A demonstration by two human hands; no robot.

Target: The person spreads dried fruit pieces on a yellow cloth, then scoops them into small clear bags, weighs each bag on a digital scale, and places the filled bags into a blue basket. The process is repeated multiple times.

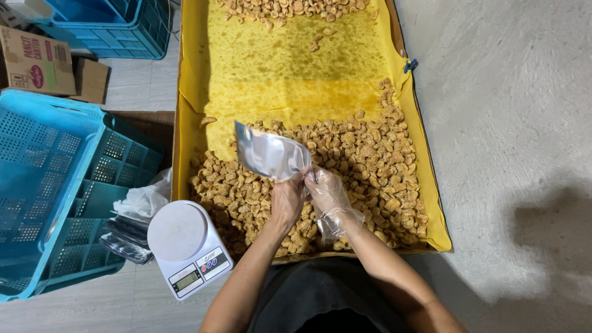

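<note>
Silver foil pouch (271, 154) pinched at mouth by both hands: bare left hand (287, 200), plastic-gloved right hand (328, 194), above fried snack pieces (364, 166) on yellow-lined tray (191, 92). Best spread mouth wide, keep pouch over tray. Digital scale (185, 243) beside blue crates (55, 185).

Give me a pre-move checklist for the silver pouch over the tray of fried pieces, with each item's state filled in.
1. Silver pouch held by both hands: ok, left hand and right hand pinch its right end.
2. Right hand covered: ok, a clear plastic glove shows on it.
3. Left hand covered: not ok, it looks bare.
4. Pouch mouth open: cannot tell, the fingers hide that edge.
5. Fried pieces under the hands: ok, a heap fills the near end of the yellow-lined tray.
6. Scale platform free: ok, nothing sits on it; display unreadable.
</note>
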